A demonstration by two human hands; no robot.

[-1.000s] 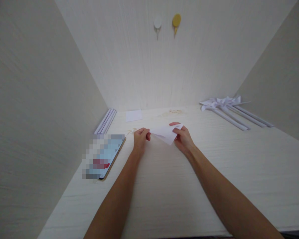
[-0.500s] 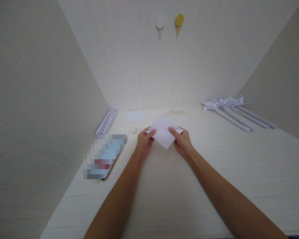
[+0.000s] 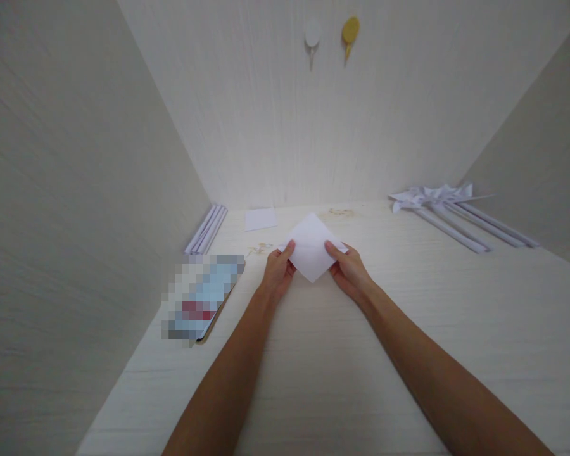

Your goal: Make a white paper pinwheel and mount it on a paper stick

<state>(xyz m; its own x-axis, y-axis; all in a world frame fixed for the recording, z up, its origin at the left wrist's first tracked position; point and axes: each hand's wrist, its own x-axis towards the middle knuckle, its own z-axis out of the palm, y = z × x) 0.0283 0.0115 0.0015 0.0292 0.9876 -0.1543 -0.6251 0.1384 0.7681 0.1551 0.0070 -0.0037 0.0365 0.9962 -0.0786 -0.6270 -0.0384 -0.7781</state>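
Note:
A square sheet of white paper (image 3: 311,247) is held up over the table, turned so that one corner points toward me. My left hand (image 3: 279,269) pinches its left corner, thumb on top and fingers underneath. On the opposite corner my right hand (image 3: 349,267) has the same grip, its thumb lying on the paper. The fingers below the sheet are partly hidden. Just beyond my left hand lies a flat stack or sheet of white paper (image 3: 261,219) on the table.
A phone (image 3: 204,297), its screen blurred out, lies left of my left forearm. Rolled white paper tubes (image 3: 206,229) rest against the left wall. At the back right are several folded paper pinwheels (image 3: 432,196) on paper sticks (image 3: 487,223). White (image 3: 312,33) and yellow hooks (image 3: 350,30) hang on the back wall.
The paper between my hands has tilted and flattened; the crease across its middle is less visible. Both thumbs stay on its side corners. The view has shifted slightly.

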